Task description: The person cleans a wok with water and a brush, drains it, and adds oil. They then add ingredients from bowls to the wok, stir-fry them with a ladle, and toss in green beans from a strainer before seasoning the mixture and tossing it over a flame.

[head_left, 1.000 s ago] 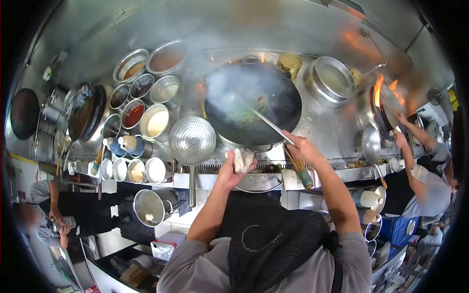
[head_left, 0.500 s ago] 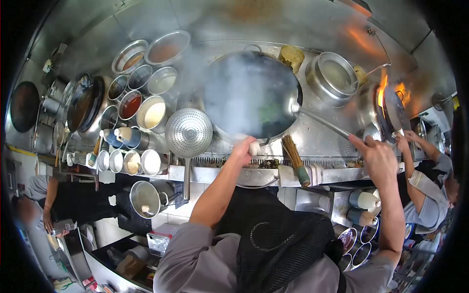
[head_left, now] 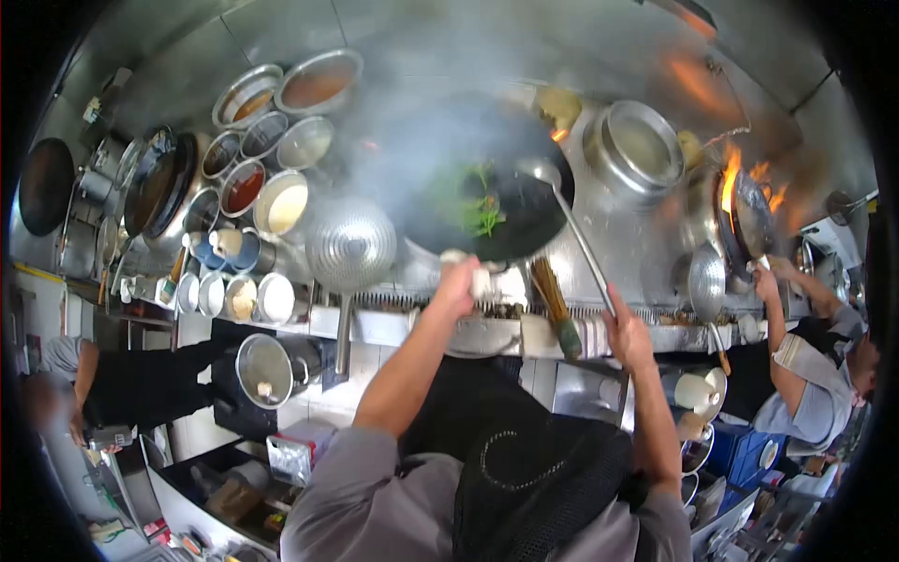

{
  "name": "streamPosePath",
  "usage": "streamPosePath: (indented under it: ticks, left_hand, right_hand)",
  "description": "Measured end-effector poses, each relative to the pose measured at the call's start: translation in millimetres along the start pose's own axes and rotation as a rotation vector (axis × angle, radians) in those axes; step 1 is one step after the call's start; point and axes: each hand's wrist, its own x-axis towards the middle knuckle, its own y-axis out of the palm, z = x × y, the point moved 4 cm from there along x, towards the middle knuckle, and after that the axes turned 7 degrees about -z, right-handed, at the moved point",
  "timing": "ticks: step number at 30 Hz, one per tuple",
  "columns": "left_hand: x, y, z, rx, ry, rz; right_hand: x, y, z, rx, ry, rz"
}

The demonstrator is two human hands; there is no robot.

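A large dark wok [head_left: 534, 229] gives off steam, with green leafy vegetables [head_left: 482, 206] inside. My left hand [head_left: 459, 286] grips a light cloth [head_left: 480, 281] at the wok's near rim. My right hand [head_left: 627, 337] is closed round the long handle of a metal ladle [head_left: 582, 239], whose bowl is at the wok's right inner side. Between my hands a bamboo brush [head_left: 554, 304] rests at the stove's front edge. Left of the wok lies a perforated strainer [head_left: 351, 245], its handle towards me.
Bowls of sauces [head_left: 243, 187] and small white containers [head_left: 275, 298] stand at the left. A metal pot [head_left: 640, 150] sits right of the wok. Further right, a co-worker [head_left: 805, 365] holds a flaming wok [head_left: 749, 211]. Another person [head_left: 84, 375] is at far left.
My right hand has moved left and down, bringing the ladle's bowl further into view inside the wok. The green vegetables show more clearly, and the co-worker's wok has tilted.
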Motion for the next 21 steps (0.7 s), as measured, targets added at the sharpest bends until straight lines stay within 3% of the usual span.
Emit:
streamPosePath:
  ticks: [1,2,3,5,6,7,9,11,13,15,17,19,21]
  left_hand:
    - [-9,-5,8,0.014,-0.067,-0.027]
    - [-16,-13,17,-0.072,0.021,0.006]
    - [-12,-39,31,-0.035,0.044,0.071]
    - [-112,-32,21,0.0,0.066,-0.011]
    - [-140,-24,14,0.013,0.075,-0.008]
    - [-156,-24,15,0.021,0.082,-0.008]
    - [-135,-25,15,-0.052,-0.026,-0.039]
    - [-75,-20,13,-0.038,-0.024,0.147]
    - [-43,-19,46,-0.028,0.102,-0.005]
    - [-65,-49,92,0.03,0.124,-0.053]
    - [-105,-87,114,0.152,-0.02,-0.037]
    - [-150,-67,97,0.145,0.142,-0.023]
    - [-162,-34,61,0.199,-0.047,-0.107]
  right_hand:
    - [-10,-8,3,-0.002,0.061,0.074]
    - [-15,-24,14,0.044,0.059,0.135]
    - [-21,-50,28,0.078,-0.071,0.105]
    - [-29,-123,47,0.076,0.029,0.388]
    - [-32,-148,42,0.163,-0.043,0.456]
    - [-31,-167,39,0.151,0.019,0.637]
    - [-17,-163,45,-0.006,-0.041,0.764]
    - [7,-122,54,-0.038,-0.158,0.604]
    - [20,-54,40,0.036,-0.188,0.449]
    - [12,-35,35,0.063,-0.148,0.445]
    - [1,-52,36,0.097,-0.139,0.481]
    - [-2,-104,32,0.146,-0.198,0.622]
    - [1,-141,33,0.213,-0.262,0.77]
